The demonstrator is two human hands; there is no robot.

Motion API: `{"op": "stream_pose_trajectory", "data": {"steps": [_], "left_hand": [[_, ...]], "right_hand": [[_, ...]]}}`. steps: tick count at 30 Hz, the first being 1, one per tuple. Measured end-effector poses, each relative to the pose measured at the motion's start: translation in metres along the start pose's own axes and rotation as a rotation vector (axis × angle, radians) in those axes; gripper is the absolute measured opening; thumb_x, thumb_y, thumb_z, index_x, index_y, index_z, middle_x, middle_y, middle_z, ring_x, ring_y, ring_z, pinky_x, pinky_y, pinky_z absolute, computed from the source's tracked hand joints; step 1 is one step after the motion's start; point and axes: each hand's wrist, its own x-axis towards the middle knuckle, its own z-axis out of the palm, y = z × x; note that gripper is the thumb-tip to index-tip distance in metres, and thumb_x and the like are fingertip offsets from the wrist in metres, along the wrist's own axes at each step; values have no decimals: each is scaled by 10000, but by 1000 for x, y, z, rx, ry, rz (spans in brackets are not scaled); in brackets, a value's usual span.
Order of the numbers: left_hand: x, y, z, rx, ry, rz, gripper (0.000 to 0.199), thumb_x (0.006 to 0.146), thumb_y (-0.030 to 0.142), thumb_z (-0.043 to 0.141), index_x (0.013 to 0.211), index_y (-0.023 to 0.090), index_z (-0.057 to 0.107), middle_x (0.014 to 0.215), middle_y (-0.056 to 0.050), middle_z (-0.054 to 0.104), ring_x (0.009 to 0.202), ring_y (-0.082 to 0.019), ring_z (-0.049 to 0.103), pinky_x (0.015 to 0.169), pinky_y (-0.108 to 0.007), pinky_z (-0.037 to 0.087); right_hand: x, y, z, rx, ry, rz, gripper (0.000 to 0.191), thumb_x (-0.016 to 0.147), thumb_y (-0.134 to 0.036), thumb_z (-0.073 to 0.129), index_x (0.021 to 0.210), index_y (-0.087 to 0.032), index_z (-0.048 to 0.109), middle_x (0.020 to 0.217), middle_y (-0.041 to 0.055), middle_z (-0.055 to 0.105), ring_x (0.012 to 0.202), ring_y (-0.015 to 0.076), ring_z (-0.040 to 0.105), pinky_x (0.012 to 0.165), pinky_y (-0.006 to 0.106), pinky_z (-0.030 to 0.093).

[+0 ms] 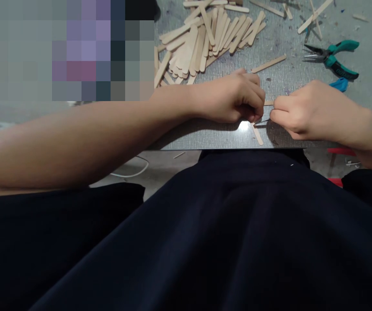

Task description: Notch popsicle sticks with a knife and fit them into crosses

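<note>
My left hand point(242, 98) is closed low over the table, its fingertips pressed together on a wooden craft stick point(258, 136) whose lower end sticks out toward the table's front edge. Facing it from the right, my right hand point(309, 110) is closed in a pinch. From its fingertips a thin dark pointed tool point(263, 122) reaches to the stick beside my left fingertips; its kind is not clear. A short piece of another craft stick point(269, 103) shows between the two hands, its ends hidden by fingers.
A large pile of craft sticks point(192, 47) spreads behind my left hand. One loose stick point(269, 63) lies nearer. Green-handled needle-nose pliers point(330, 56) and a blue object point(338, 84) lie behind my right hand. Crossed sticks point(315, 16) are farther back. The table's front edge point(179, 149) is close.
</note>
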Motion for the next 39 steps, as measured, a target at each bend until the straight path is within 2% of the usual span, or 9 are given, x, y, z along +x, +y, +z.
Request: {"op": "stream_pose_trajectory", "data": {"steps": [6, 12, 20, 22, 27, 29, 32, 37, 39], "left_hand": [[1, -10, 3, -97, 42, -1, 57, 776, 275, 853, 739, 319, 851, 753, -91, 792, 987, -346, 702, 952, -534, 581], [4, -12, 5, -113, 77, -2, 49, 781, 321, 866, 736, 331, 851, 743, -87, 793, 966, -339, 693, 980, -560, 574], [-1, -12, 10, -96, 164, -24, 69, 783, 336, 837, 716, 348, 846, 744, -96, 791, 981, -359, 722, 979, -583, 574], [-1, -13, 8, -81, 142, -27, 76, 788, 340, 830, 714, 349, 846, 749, -97, 795, 976, -357, 721, 969, -580, 578], [6, -20, -2, -25, -43, 65, 64, 809, 341, 825, 776, 372, 871, 780, -75, 819, 947, -320, 672, 974, -562, 586], [8, -20, -3, -33, -51, 64, 63, 807, 339, 825, 775, 368, 871, 774, -76, 813, 942, -318, 670, 964, -556, 589], [6, -14, 0, -63, 15, -5, 68, 780, 325, 825, 728, 356, 855, 755, -90, 798, 960, -345, 704, 935, -562, 589], [5, -6, 5, -153, 138, -77, 77, 718, 317, 863, 669, 366, 830, 722, -82, 783, 940, -356, 731, 959, -586, 601], [6, -6, 5, -164, 146, -82, 83, 726, 312, 866, 672, 364, 831, 715, -83, 774, 937, -354, 736, 960, -584, 603]], "right_hand": [[5, -5, -8, -231, -99, -49, 271, 984, -25, 508, 968, -188, 724, 870, 34, 639, 645, 169, 356, 589, 385, 194], [6, 3, -5, -197, -116, -41, 270, 1032, -60, 490, 1012, -187, 727, 928, 42, 683, 660, 171, 374, 639, 394, 185], [7, 6, -6, -92, -112, -18, 260, 1021, -52, 500, 968, -209, 701, 855, 30, 638, 657, 180, 368, 644, 406, 185], [7, 6, -5, -149, -106, -39, 261, 1014, -54, 490, 958, -215, 688, 844, 17, 604, 648, 178, 320, 627, 396, 184], [8, 8, -1, -202, -94, -52, 213, 980, -56, 531, 935, -222, 656, 846, 5, 558, 675, 171, 214, 613, 387, 196], [8, 8, -1, -179, -97, -49, 199, 974, -55, 547, 930, -223, 644, 849, 2, 547, 692, 173, 173, 619, 389, 196], [8, 10, -1, -110, -77, -36, 192, 978, -57, 566, 911, -230, 614, 846, -2, 529, 705, 176, 163, 640, 399, 195], [7, 13, 0, -87, -72, -29, 215, 986, -43, 538, 911, -230, 612, 843, 4, 555, 677, 173, 242, 648, 407, 195], [6, 14, 2, -69, -49, -39, 229, 1001, -43, 520, 910, -227, 619, 829, 2, 555, 661, 168, 272, 648, 403, 191]]}}
